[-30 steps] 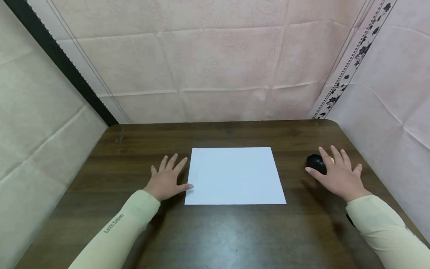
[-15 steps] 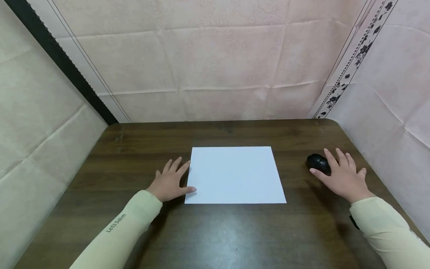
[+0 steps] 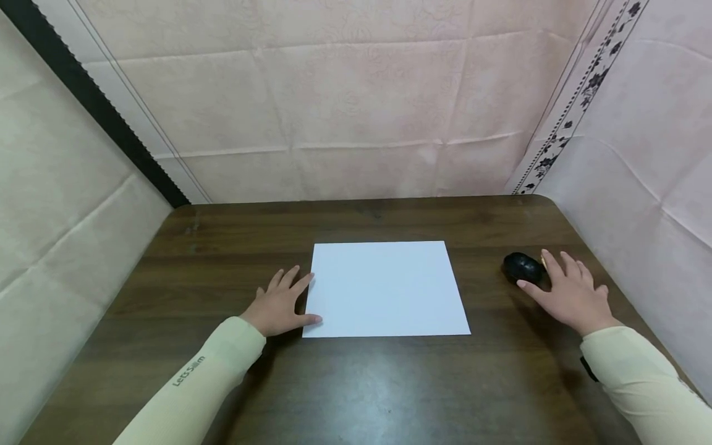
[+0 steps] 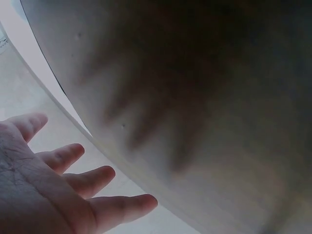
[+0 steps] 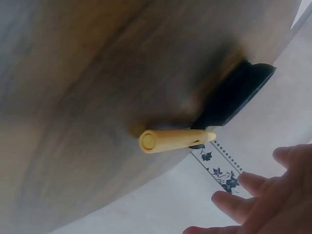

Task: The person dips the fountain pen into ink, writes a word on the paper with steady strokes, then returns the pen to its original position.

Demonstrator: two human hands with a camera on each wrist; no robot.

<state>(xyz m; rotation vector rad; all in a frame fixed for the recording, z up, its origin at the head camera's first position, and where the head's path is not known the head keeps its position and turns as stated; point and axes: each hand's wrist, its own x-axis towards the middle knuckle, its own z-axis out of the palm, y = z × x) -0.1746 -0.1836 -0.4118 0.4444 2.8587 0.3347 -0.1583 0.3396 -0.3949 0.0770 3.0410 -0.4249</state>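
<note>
A white sheet of paper lies flat on the brown table. My left hand is at its left edge, fingers spread, with the thumb over the sheet's lower left corner. At the right stands a shiny black, rounded scoop-like thing. The right wrist view shows its dark hollow body and a yellow wooden-looking handle. My right hand is spread just right of it, thumb near its lower edge; its fingers mostly hide the handle in the head view. Neither hand grips anything.
The wooden table has rounded far corners. Pale patterned cloth hangs behind it and along both sides. A dark band runs down the left corner, and a floral strip down the right.
My left hand has slid a little toward me along the paper's edge. My right hand has shifted slightly right and nearer, exposing more of the black thing. The paper has stayed in place.
</note>
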